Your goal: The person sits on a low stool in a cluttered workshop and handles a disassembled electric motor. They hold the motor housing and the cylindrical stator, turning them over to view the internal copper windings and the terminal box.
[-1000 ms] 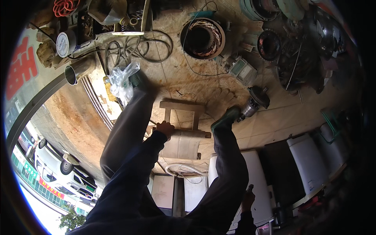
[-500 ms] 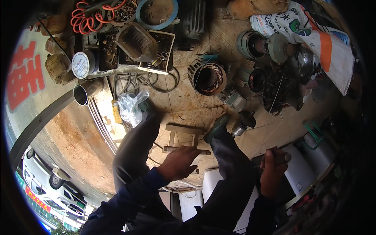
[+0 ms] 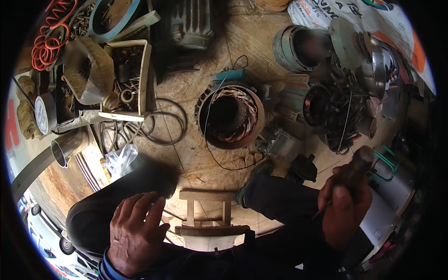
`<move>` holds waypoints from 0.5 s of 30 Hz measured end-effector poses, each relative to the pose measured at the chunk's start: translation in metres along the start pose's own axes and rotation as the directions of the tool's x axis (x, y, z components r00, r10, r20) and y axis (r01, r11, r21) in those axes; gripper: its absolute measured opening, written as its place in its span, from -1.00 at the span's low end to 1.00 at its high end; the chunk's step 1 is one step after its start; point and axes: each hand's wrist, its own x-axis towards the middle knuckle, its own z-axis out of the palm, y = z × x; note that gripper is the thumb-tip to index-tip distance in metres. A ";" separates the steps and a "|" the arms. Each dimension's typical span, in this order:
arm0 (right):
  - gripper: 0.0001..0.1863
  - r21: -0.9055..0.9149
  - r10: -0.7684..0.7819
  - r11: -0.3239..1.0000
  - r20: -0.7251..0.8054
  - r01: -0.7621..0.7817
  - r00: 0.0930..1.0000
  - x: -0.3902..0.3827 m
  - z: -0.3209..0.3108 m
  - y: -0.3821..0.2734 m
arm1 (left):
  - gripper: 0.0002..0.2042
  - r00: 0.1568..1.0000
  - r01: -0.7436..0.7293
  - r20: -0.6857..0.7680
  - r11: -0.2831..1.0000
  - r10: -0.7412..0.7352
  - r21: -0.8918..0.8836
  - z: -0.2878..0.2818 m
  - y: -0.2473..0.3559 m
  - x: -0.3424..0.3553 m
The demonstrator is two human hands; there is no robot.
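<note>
My right hand point(image 3: 344, 207) is closed round a screwdriver point(image 3: 362, 159), its thick dark handle pointing up and its thin shaft showing below the fingers. Over my left thigh, my left hand point(image 3: 138, 228) has its fingers slightly apart and holds nothing that I can see. On the floor ahead stands a round motor housing point(image 3: 204, 122), open at the top, with copper windings point(image 3: 252, 112) inside its wall. A teal piece point(image 3: 228, 76) sits at its far edge, and a thin wire loops over its left side. Between my legs is a small wooden stool point(image 3: 207, 195).
At the left, a cut-open plastic jug point(image 3: 88, 70) lies over trays point(image 3: 145, 74) of metal parts. A black cable point(image 3: 179, 126) coils below. To the right are another round housing point(image 3: 282, 49), a dark pile of parts point(image 3: 333, 116) and a green wire frame point(image 3: 385, 161).
My body and view have come closer to the motor housing. The left hand has drawn back from the stool to over my left thigh. The right hand has risen with the screwdriver.
</note>
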 end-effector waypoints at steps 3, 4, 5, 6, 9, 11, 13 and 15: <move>-0.61 0.204 -0.125 0.969 -0.078 0.139 0.989 -0.027 -0.018 -0.004 | -0.48 0.996 -0.035 -0.081 0.996 0.043 0.087 0.005 0.012 -0.013; -0.61 0.261 -0.172 0.946 -0.107 0.194 0.979 -0.036 -0.019 -0.004 | -0.48 0.992 -0.049 -0.110 0.992 0.061 0.113 0.004 0.018 -0.018; -0.60 0.302 -0.205 0.926 -0.096 0.225 0.974 -0.047 -0.023 -0.008 | -0.49 0.989 -0.071 -0.125 0.992 0.084 0.107 0.003 0.023 -0.022; -0.60 0.342 -0.242 0.904 -0.085 0.257 0.966 -0.057 -0.028 -0.014 | -0.49 0.984 -0.093 -0.143 0.991 0.107 0.100 0.002 0.025 -0.024; -0.64 0.220 -0.301 0.927 -0.042 0.303 0.953 -0.085 -0.031 -0.011 | -0.57 0.957 -0.160 -0.218 0.974 0.193 0.163 0.008 0.024 -0.056; -0.69 0.173 -0.464 0.875 0.033 0.452 0.885 -0.079 -0.024 0.001 | -0.62 0.928 -0.242 -0.237 0.949 0.287 0.201 0.014 0.023 -0.061; -0.80 0.023 -0.511 0.859 0.125 0.512 0.851 -0.096 -0.027 0.001 | -0.39 0.976 -0.151 -0.129 0.973 0.175 0.174 0.021 0.037 -0.075; -0.83 -0.085 -0.550 0.811 0.229 0.579 0.803 -0.108 -0.022 0.009 | -0.26 0.941 -0.256 -0.194 0.959 0.276 0.125 0.031 0.045 -0.078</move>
